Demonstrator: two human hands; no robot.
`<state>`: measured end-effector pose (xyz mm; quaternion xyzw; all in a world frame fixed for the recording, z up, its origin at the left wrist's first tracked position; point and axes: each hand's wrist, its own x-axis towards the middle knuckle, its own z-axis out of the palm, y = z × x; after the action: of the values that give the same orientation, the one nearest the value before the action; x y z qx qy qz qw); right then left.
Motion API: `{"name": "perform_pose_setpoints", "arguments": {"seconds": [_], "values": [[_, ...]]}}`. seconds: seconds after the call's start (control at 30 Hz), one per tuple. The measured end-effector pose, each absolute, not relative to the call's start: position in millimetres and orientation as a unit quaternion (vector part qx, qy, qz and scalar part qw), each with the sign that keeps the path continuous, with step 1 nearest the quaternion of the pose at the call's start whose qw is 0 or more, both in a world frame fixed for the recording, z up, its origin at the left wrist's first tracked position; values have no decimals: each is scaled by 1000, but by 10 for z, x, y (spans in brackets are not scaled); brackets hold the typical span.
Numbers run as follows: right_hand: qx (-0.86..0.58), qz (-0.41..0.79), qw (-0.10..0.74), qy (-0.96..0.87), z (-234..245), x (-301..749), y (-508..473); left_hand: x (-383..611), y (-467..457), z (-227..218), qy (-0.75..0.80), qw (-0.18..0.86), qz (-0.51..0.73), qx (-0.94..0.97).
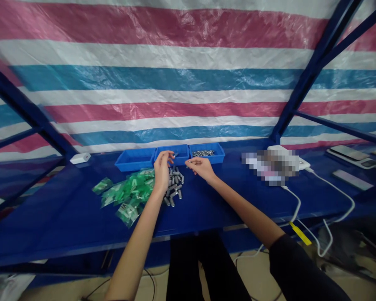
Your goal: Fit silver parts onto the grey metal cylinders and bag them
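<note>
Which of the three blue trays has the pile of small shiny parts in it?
The rightmost blue tray, just beyond the right hand; only it shows a pile of small shiny parts.

Shiny metal cylinders point(180, 194), glossy plastic packets point(134, 187), smooth plastic trays point(134, 165), crinkled glossy sheeting point(175, 79)

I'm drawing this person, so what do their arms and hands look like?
The left hand and right hand wear no gloves. Both forearms are bare, with no watch showing. A dark sleeve covers the right upper arm.
</note>
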<state>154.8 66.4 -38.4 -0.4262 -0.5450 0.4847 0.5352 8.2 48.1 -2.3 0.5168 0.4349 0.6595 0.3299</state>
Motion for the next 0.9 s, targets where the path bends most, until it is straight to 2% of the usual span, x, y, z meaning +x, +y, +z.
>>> {"name": "perform_pose_setpoints", "arguments": {"seconds": [0.17, 0.23, 0.3, 0.47, 0.53, 0.73, 0.9], "values": [[-341, 515, 534, -577, -256, 1534, 665, 43, 486, -5, 438, 321, 694, 473], [-328, 487, 507, -631, -224, 1546, 632, 26, 486, 6, 442, 311, 704, 460], [-328, 425, 445, -716, -235, 1561, 571, 8, 488, 15, 444, 303, 713, 451], [-329, 286, 225, -872, -369, 1534, 369, -7, 485, 12, 452, 296, 712, 448], [-325, 253, 191, -891, -406, 1501, 328, 2, 481, -3, 455, 293, 706, 457], [-326, 192, 238, -894, -412, 1497, 422, 46, 485, -68, 459, 290, 682, 490], [-327, 190, 298, -877, -468, 1560, 492, 72, 490, -103, 461, 293, 650, 528]]}}
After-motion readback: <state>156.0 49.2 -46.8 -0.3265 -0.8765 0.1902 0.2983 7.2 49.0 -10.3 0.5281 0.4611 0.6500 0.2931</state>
